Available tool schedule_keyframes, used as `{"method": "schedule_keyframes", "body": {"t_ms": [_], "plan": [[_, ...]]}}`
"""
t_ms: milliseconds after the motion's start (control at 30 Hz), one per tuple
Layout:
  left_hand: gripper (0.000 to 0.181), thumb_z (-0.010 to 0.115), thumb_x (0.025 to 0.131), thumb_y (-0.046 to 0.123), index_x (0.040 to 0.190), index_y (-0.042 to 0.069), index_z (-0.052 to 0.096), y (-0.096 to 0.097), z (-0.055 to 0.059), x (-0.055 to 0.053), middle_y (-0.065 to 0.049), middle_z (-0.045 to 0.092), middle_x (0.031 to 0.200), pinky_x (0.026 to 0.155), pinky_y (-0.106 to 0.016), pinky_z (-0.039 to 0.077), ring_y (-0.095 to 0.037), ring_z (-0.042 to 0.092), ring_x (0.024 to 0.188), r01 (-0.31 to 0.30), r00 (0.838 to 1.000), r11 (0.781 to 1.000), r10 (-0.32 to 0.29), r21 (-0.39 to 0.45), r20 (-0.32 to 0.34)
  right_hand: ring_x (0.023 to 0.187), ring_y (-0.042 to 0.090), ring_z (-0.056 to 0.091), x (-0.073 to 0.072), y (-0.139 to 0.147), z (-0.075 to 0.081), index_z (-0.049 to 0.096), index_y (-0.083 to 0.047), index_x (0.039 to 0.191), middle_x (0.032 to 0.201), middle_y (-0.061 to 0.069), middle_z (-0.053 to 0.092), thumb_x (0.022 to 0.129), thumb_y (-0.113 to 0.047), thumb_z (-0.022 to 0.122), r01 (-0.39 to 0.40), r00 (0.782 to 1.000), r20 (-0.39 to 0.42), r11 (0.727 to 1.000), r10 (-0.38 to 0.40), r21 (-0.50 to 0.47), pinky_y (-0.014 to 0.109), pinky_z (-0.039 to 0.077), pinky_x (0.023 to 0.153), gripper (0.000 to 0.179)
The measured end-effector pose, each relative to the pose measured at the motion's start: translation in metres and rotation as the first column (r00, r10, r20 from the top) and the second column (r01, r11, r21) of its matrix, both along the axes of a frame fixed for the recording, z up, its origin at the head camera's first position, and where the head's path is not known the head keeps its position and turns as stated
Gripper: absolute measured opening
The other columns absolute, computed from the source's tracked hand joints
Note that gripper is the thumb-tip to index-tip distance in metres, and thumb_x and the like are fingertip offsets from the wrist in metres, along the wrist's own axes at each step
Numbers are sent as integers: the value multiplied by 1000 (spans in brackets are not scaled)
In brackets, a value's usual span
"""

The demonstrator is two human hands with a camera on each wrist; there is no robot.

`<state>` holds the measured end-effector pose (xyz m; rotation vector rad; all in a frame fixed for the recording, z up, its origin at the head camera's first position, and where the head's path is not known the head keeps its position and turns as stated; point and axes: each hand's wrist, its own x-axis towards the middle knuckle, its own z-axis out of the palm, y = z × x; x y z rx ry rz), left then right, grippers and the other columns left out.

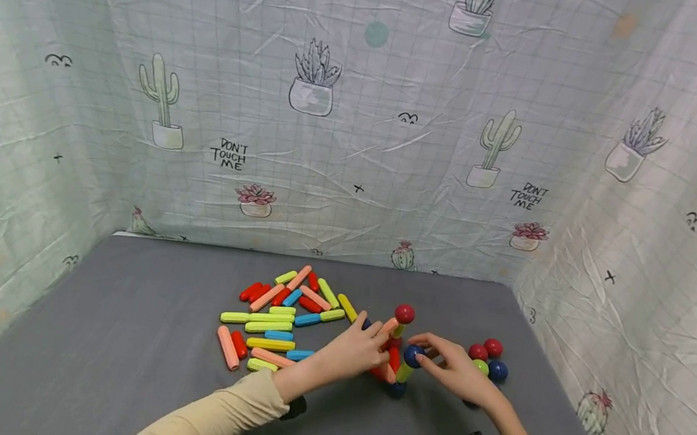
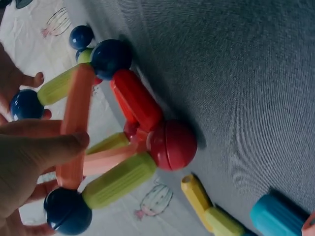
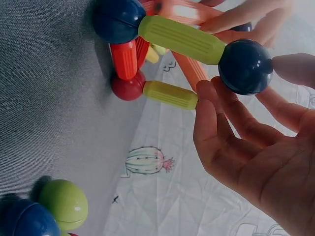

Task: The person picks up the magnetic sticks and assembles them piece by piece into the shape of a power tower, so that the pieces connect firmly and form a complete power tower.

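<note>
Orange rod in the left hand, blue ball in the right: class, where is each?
Orange rod (image 2: 76, 116): left wrist view, middle of its visible side.
Blue ball (image 3: 245, 67): right wrist view, centre of its visible face.

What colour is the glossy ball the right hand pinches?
Dark blue glossy ball, clearest in the right wrist view.

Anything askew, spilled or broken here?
Nothing stands out: no visible damage or spill. Loose rods lie at mixed angles beside the ball-and-rod structure, but that looks like ordinary spares. The left hand grips a salmon rod; the right hand pinches a blue ball.
</note>
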<state>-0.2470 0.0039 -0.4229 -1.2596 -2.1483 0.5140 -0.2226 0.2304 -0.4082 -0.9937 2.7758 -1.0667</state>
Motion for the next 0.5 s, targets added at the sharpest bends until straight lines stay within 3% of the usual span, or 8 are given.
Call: {"method": "schedule_keyframes", "body": {"t_ms": [100, 233, 300, 367, 400, 433, 467, 500], "plan": [[19, 62, 82, 29, 99, 35, 66, 3, -4, 0, 6, 63, 103, 89, -43, 44, -16, 52, 99, -31, 999, 999, 30, -14, -39, 90, 22, 60, 0, -2, 0, 53, -8, 115, 111, 12, 59, 92, -19, 49, -7, 1000, -20, 1000, 7, -1, 22, 50, 71, 26], [21, 64, 80, 28, 100, 35, 66, 3, -7, 0, 6, 63, 102, 89, -44, 43, -16, 51, 99, -38, 999, 999, 38, -9, -29, 89, 21, 60, 0, -5, 0, 54, -9, 114, 111, 11, 60, 91, -18, 50, 0, 1000, -19, 1000, 0, -2, 22, 50, 71, 25], [22, 66, 79, 27, 100, 32, 65, 1, -8, -1, 5, 61, 103, 90, -44, 43, -17, 50, 99, -21, 1000, 999, 22, 32, -8, 89, 18, 60, 0, -5, 0, 53, -10, 115, 112, 11, 59, 92, -20, 49, 6, 1000, -10, 1000, -6, -2, 22, 49, 70, 26], [25, 68, 77, 27, 101, 29, 64, -2, -11, -2, 4, 60, 104, 89, -43, 43, -18, 49, 99, 23, 999, 987, -27, 159, 21, 84, 15, 59, -1, -4, -1, 51, -9, 118, 108, 14, 60, 93, -21, 46, 10, 1000, 27, 1000, -10, -14, 22, 49, 67, 28], [26, 70, 76, 25, 101, 27, 64, -4, -12, -2, 2, 59, 103, 88, -41, 43, -18, 49, 98, 48, 997, 963, -64, 265, 51, 83, 15, 59, -2, -3, -2, 50, -8, 119, 108, 17, 59, 94, -22, 43, 15, 998, 54, 999, -13, -30, 23, 49, 66, 30], [26, 71, 75, 22, 101, 23, 64, -6, -12, -1, 1, 59, 101, 86, -39, 44, -18, 50, 96, 69, 990, 916, -111, 395, 84, 84, 15, 59, -4, -1, -3, 49, -6, 121, 108, 20, 58, 95, -23, 40, 24, 995, 95, 998, -18, -55, 26, 50, 66, 32], [26, 70, 77, 18, 102, 19, 63, -8, -12, -1, -1, 58, 100, 84, -35, 44, -18, 50, 94, 69, 976, 840, -168, 538, 138, 85, 18, 59, -7, 1, -4, 47, -4, 123, 109, 24, 56, 97, -25, 37, 39, 989, 143, 996, -26, -85, 29, 50, 67, 35], [24, 67, 79, 15, 103, 14, 62, -10, -11, 1, -4, 58, 99, 82, -32, 45, -18, 52, 93, 14, 946, 730, -231, 683, 227, 87, 21, 59, -10, 4, -6, 44, -1, 125, 111, 28, 54, 98, -27, 32, 63, 979, 200, 990, -37, -124, 32, 51, 68, 39]]}}
